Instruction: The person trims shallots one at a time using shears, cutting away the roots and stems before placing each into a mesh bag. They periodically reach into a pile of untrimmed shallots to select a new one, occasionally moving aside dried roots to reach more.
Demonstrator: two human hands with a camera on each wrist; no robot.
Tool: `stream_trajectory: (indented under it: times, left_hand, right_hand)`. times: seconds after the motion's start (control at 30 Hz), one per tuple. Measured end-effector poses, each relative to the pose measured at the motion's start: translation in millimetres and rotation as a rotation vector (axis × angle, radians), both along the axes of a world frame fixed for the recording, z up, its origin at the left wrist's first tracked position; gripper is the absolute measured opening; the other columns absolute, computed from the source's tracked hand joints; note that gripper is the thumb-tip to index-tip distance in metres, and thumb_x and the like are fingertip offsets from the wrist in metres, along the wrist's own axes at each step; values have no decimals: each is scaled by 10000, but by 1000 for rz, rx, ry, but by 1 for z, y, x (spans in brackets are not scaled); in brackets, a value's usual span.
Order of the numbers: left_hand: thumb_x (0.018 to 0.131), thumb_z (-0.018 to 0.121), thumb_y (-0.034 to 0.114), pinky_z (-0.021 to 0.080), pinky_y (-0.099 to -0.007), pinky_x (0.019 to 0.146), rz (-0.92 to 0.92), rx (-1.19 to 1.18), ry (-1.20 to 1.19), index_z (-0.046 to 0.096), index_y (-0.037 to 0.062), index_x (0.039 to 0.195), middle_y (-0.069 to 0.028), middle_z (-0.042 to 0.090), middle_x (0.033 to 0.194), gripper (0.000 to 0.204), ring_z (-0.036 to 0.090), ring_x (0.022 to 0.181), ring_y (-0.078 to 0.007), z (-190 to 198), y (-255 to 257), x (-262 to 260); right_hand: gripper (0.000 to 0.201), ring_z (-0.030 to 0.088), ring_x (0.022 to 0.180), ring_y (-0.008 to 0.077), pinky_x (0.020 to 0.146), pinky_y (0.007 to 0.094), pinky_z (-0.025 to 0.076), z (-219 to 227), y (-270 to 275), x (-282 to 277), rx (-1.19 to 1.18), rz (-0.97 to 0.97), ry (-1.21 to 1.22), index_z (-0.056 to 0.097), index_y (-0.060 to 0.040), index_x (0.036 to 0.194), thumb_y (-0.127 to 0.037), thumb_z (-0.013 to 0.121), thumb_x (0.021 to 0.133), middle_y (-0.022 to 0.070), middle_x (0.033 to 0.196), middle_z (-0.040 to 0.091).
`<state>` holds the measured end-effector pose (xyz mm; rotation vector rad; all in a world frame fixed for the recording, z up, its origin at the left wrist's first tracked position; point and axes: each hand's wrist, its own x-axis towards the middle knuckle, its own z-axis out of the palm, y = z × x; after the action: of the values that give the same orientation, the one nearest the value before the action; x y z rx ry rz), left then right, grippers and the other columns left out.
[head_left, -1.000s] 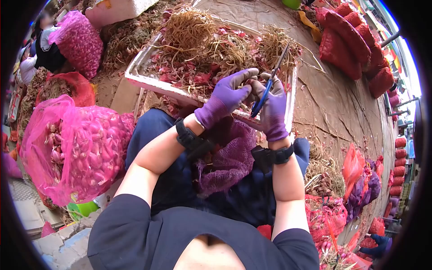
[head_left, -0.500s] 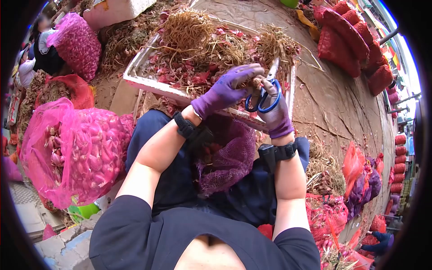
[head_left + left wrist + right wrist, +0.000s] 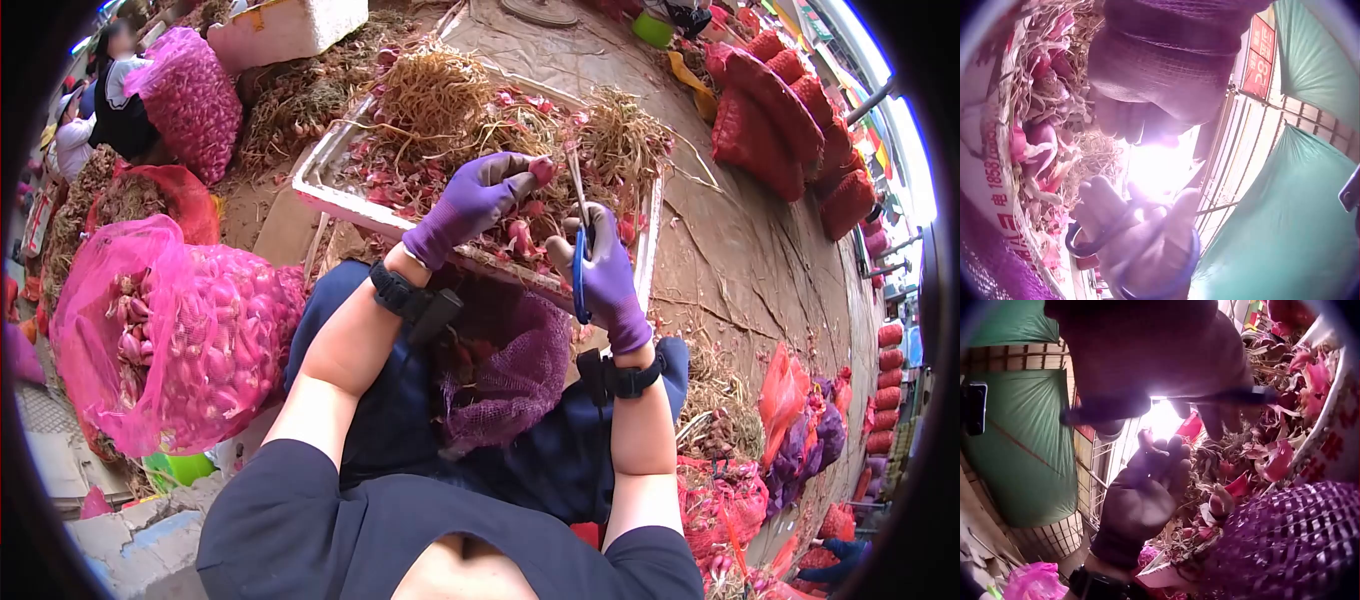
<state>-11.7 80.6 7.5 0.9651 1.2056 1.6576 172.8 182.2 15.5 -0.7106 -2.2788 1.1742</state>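
At the centre of the head view we see the left hand [image 3: 478,200], in a purple knit glove with greyish fingers, pinching a small reddish-pink shallot bulb [image 3: 541,171] between thumb and fingertips. To its right in the frame, the right hand [image 3: 608,270], gloved alike, is curled round a pair of metal scissors with blue handles [image 3: 579,278], the blades pointing up the frame. We see the two hands apart, above the near side of a shallow white foam box [image 3: 345,210] strewn with red skins (red lettering [image 3: 992,153] marks its outer wall in the left wrist view). A tangled clump of dry tan stalks [image 3: 437,85] sits in the upper middle. Below the hands, at lower middle, we find a purple mesh bag [image 3: 515,370]; at far left bulges a bright pink net bag full of shallots [image 3: 225,340], and red mesh sacks [image 3: 765,125] stand at upper right.
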Motion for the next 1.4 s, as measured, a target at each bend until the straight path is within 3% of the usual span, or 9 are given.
stream_trajectory:
  times: [0.17,0.5,0.57,0.83,0.97,1.03,1.07,1.13,1.4]
  left_hand:
    - [972,570,232,474,-227,786,-159,126,6,579,11,1212,-20,649,1097,326,596,938,-70,-15,1,-13]
    - [965,581,197,460,-220,810,-103,97,-20,605,3,1143,8,632,1004,265,558,908,-49,-5,-3,-5]
    - [959,586,195,458,-216,795,-69,41,195,605,-4,1144,8,632,999,272,552,883,-49,-2,-4,-12]
    - [905,629,68,489,-235,805,39,44,204,532,8,1278,-29,641,1043,390,590,869,-79,3,-9,-10]
    - [881,642,47,514,-270,823,16,79,116,348,20,1434,-76,643,1067,627,627,905,-125,8,-13,-14]
    - [872,658,72,505,-267,838,-56,102,100,288,29,1473,-65,629,1033,707,607,906,-115,9,-15,-18]
    - [872,658,72,505,-267,838,-57,99,98,288,29,1473,-65,629,1033,707,607,906,-115,13,-17,-19]
    - [859,674,98,494,-260,840,-178,121,-1,245,33,1492,-51,604,967,768,582,894,-109,19,-22,-21]
    - [838,690,144,475,-242,782,-243,192,-46,246,27,1491,-35,578,920,798,554,825,-106,11,-17,-21]
  right_hand:
    - [543,530,689,156,660,324,453,6,-4,1,-108,65,-46,540,-35,1052,-402,778,730,54,769,552]
    - [540,514,645,133,621,312,451,12,-10,0,-14,43,-72,567,-23,1021,-427,787,736,42,716,551]
    - [548,520,642,134,619,313,453,13,-6,2,-46,24,-80,570,-23,1026,-428,792,731,44,712,557]
    - [586,556,634,148,616,307,468,26,-16,0,55,32,-239,587,-23,1048,-468,785,723,58,714,585]
    - [557,542,654,129,637,294,464,19,-9,3,55,66,-249,584,-18,1050,-433,780,734,65,726,572]
    - [435,542,741,102,690,253,455,7,-4,6,-116,176,-207,570,-33,1097,-293,737,791,19,829,597]
    - [435,542,741,102,690,253,455,7,-4,6,-120,176,-209,570,-33,1097,-293,737,791,19,829,597]
    - [471,502,769,69,705,238,430,9,-5,8,-494,293,-100,583,-41,1071,-360,754,770,-3,832,552]
    - [436,482,768,51,684,210,411,12,-13,6,-578,305,-53,582,-28,1118,-289,731,802,-33,846,530]
